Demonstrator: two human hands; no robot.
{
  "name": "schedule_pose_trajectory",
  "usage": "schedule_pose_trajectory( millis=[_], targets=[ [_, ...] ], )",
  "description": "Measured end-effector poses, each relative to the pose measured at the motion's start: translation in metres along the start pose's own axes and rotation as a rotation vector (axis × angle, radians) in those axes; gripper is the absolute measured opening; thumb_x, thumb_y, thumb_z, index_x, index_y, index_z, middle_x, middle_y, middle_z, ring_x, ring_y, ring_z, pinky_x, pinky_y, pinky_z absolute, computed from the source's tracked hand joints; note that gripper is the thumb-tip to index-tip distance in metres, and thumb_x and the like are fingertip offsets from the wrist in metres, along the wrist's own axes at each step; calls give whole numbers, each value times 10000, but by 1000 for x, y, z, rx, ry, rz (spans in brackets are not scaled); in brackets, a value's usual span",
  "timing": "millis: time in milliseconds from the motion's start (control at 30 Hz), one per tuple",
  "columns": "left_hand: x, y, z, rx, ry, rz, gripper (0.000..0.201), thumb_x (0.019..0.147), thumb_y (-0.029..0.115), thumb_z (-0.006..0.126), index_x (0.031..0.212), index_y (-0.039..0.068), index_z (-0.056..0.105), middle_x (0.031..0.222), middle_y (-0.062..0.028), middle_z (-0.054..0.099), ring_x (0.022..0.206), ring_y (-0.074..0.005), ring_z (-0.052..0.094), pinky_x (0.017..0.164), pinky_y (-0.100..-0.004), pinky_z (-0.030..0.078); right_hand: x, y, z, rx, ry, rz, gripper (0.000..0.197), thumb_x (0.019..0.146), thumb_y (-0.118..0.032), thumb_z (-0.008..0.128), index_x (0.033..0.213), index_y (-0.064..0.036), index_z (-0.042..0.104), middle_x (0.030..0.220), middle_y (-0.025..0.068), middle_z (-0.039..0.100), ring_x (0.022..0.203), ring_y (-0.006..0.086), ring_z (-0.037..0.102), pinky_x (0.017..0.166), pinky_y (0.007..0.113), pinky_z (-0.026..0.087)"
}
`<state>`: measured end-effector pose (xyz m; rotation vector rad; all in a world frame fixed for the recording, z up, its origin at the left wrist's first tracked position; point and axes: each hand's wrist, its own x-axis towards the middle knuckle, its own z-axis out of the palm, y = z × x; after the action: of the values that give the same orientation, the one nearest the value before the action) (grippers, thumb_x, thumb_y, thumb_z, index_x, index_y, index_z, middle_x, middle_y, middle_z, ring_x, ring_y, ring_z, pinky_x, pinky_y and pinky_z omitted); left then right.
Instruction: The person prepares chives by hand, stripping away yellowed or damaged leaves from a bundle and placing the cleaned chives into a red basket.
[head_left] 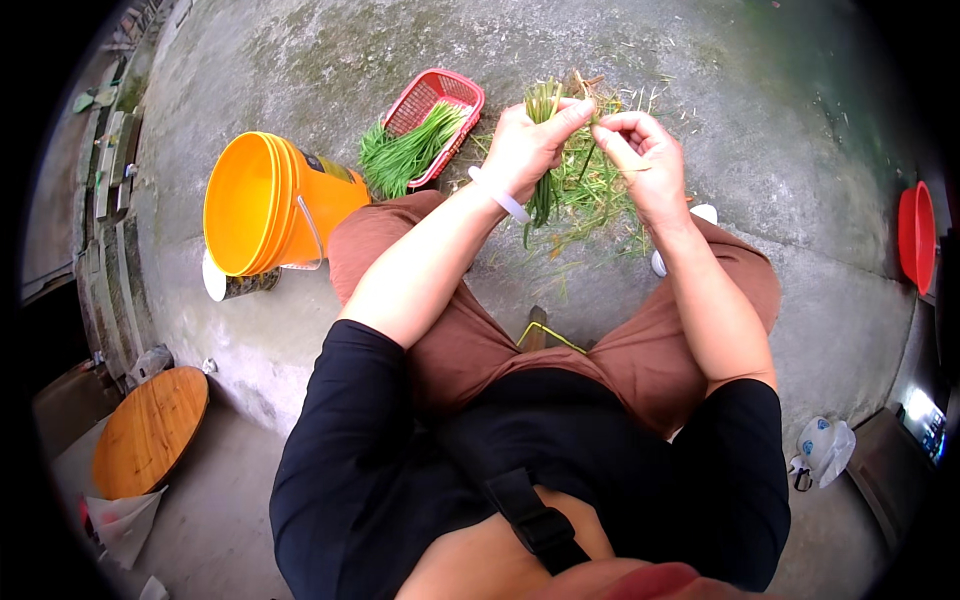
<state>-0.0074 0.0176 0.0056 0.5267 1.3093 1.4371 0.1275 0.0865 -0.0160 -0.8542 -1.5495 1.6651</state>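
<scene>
Green, slender stalks make up the bunch (pixel 541 203) we hold between our knees, over the scraps (pixel 592 200). Our left hand (pixel 527 138) is wrapped around its middle, the ends poking out above and below; our right hand (pixel 643 165) pinches a thin stalk (pixel 587 163) just beside it, thumb against finger. We judge the bunch light and limp, easily bruised and perhaps a little slick if damp, so a loose hold at mid-length should serve, with single stalks best taken near one end.

Ahead of us and to our left, more greens (pixel 420 150) spill over the side of a red basket (pixel 409 110), near an orange bucket (pixel 325 200). Rough, stained concrete (pixel 330 60) lies under everything. Farther off we see a red basin (pixel 922 238) to the right and a round wooden top (pixel 150 430) behind us, left.
</scene>
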Motion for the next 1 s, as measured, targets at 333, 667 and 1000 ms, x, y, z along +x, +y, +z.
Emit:
schedule_pose_trajectory(
  millis=[333, 667, 1000],
  targets=[
    [8, 2, 0, 48, 59, 30, 127, 824, 163, 659, 845, 44, 620, 574, 55, 460, 458, -28, 355, 419, -199, 279, 5, -9, -6, 319, -40, 315, 136, 822, -129, 644, 895, -22, 603, 789, 1, 595, 684, 64, 518, 625, 208, 425],
    [12, 14, -10, 138, 39, 70, 132, 879, 139, 561, 824, 23, 593, 555, 77, 353, 476, -31, 285, 450, -201, 259, 4, -19, -35, 252, -33, 303, 143, 834, -141, 638, 911, -22, 616, 826, 1, 597, 730, 72, 534, 681, 222, 457],
    [37, 12, -34, -256, 173, 241, 88, 870, 86, 554, 801, 35, 532, 573, 49, 332, 468, -55, 276, 445, -218, 267, 3, -38, -69, 327, -48, 301, 244, 823, -139, 647, 1016, 6, 614, 803, 4, 582, 563, 1, 380, 427, 128, 250]
  ],
)
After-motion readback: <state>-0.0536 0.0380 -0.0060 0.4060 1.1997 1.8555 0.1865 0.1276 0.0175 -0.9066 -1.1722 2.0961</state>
